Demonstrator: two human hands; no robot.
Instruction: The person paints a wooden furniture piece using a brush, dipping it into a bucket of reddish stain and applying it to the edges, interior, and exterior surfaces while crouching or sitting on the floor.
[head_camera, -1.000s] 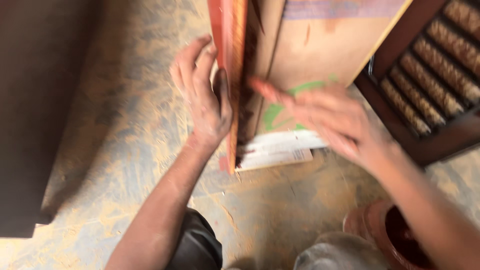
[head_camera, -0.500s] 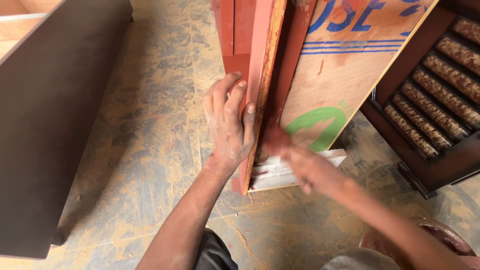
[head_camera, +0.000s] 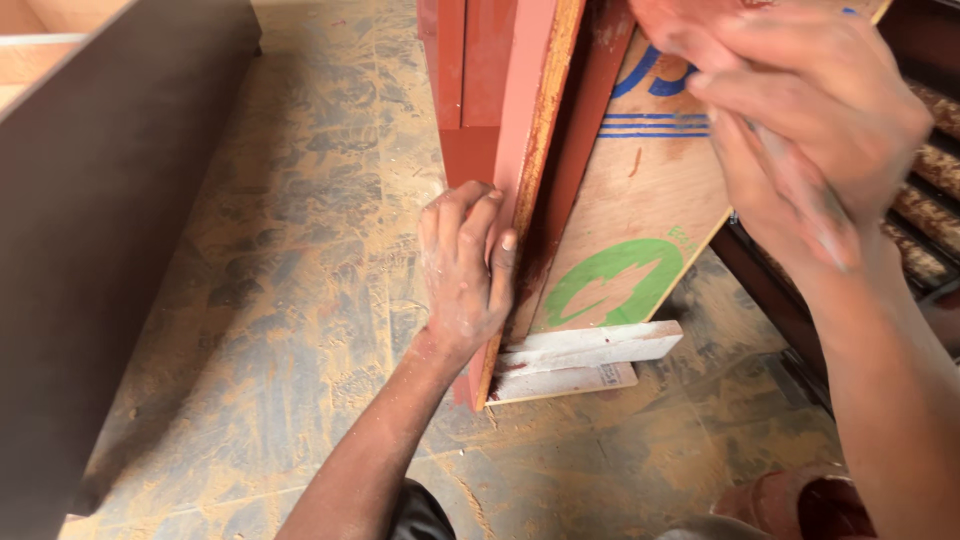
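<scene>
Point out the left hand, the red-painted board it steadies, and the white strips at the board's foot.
left hand (head_camera: 462, 275): head view, on the back of the hand.
red-painted board (head_camera: 517, 95): head view, on its painted face.
white strips (head_camera: 590, 347): head view, on the upper strip's top.

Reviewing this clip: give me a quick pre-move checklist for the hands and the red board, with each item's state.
1. Left hand steadies the red-painted board, flat on its face: ok.
2. Board stands on edge on the dusty floor: ok.
3. Right hand in focus: not ok, blurred.
4. What the right hand holds: cannot tell.
5. White wood strips lie at the board's foot: ok.
6. Left fingers away from the board's lower corner: ok.
</scene>
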